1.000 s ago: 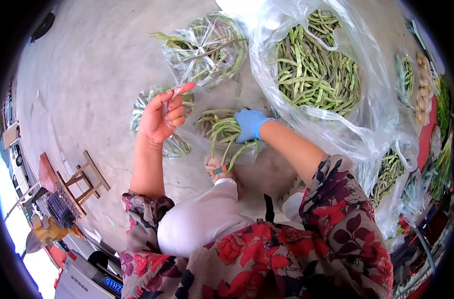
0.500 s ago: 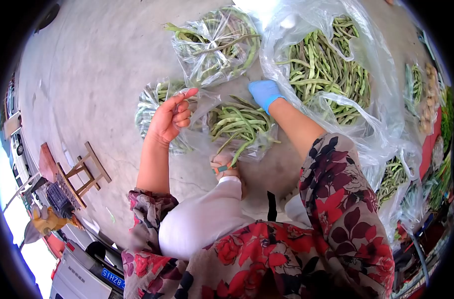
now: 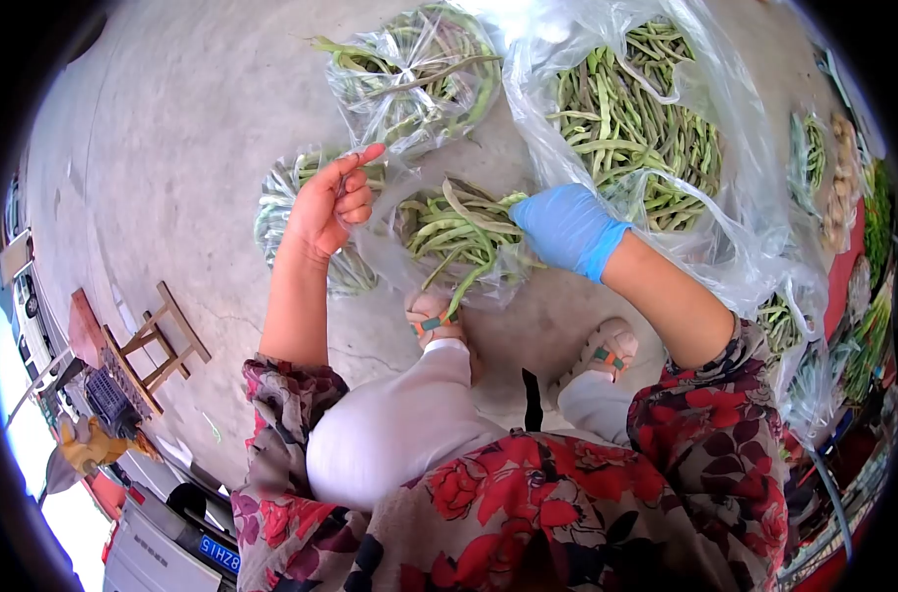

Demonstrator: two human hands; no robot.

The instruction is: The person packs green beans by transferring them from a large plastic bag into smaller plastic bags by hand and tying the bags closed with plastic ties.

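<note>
Floor (image 3: 173,148): grey, extending under each bag listed below. Large clear bag (image 3: 754,178): far right, mouth spread, loaded with green beans (image 3: 636,128). Gathered bag (image 3: 409,74): far, to the left of the large clear bag; beans show through the film, with pods projecting at left. Left bag (image 3: 276,212): partly behind the left hand, also containing beans. Open bag (image 3: 508,281): centre, between both hands; holds a loose bean heap (image 3: 454,232). Right hand (image 3: 567,229), blue-gloved: at the right edge of the bean heap, back of glove uppermost; its fingers are mostly hidden, so whether they grip cannot be told. Left hand (image 3: 335,202), bare: left of the bean heap, fingers curled on the film of the open bag, index finger extended. Pod (image 3: 464,286): hangs over the near edge of the open bag, toward the sandal (image 3: 434,324).
</note>
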